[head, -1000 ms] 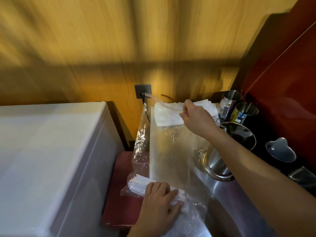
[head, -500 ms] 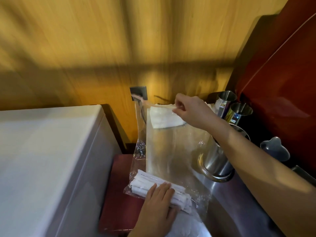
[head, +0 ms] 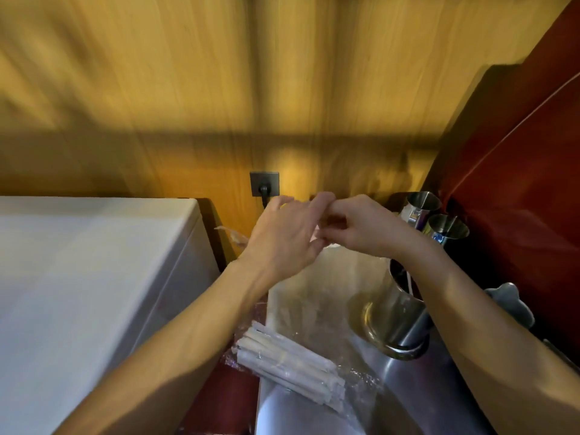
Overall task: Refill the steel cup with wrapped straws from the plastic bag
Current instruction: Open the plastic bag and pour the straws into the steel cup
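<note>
You are pinching the clear plastic bag (head: 314,296)'s mouth with both hands (head: 282,237), left of the steel cup (head: 397,312); white wrapped straws (head: 292,362) are lying at its bottom. Tugging unevenly risks spilling them.

Right forearm (head: 464,309) crosses above steel cup (head: 397,312) mouth; two cups (head: 439,221) crowd behind.

bag top: my left hand (head: 284,238) and right hand (head: 354,227) cover it, can't tell what my grip's got
steel cup (head: 397,315): right forearm hides the rim's far side
wooden wall (head: 219,73): all motion blur
wrapped straws (head: 290,364): too smeary to count
</note>
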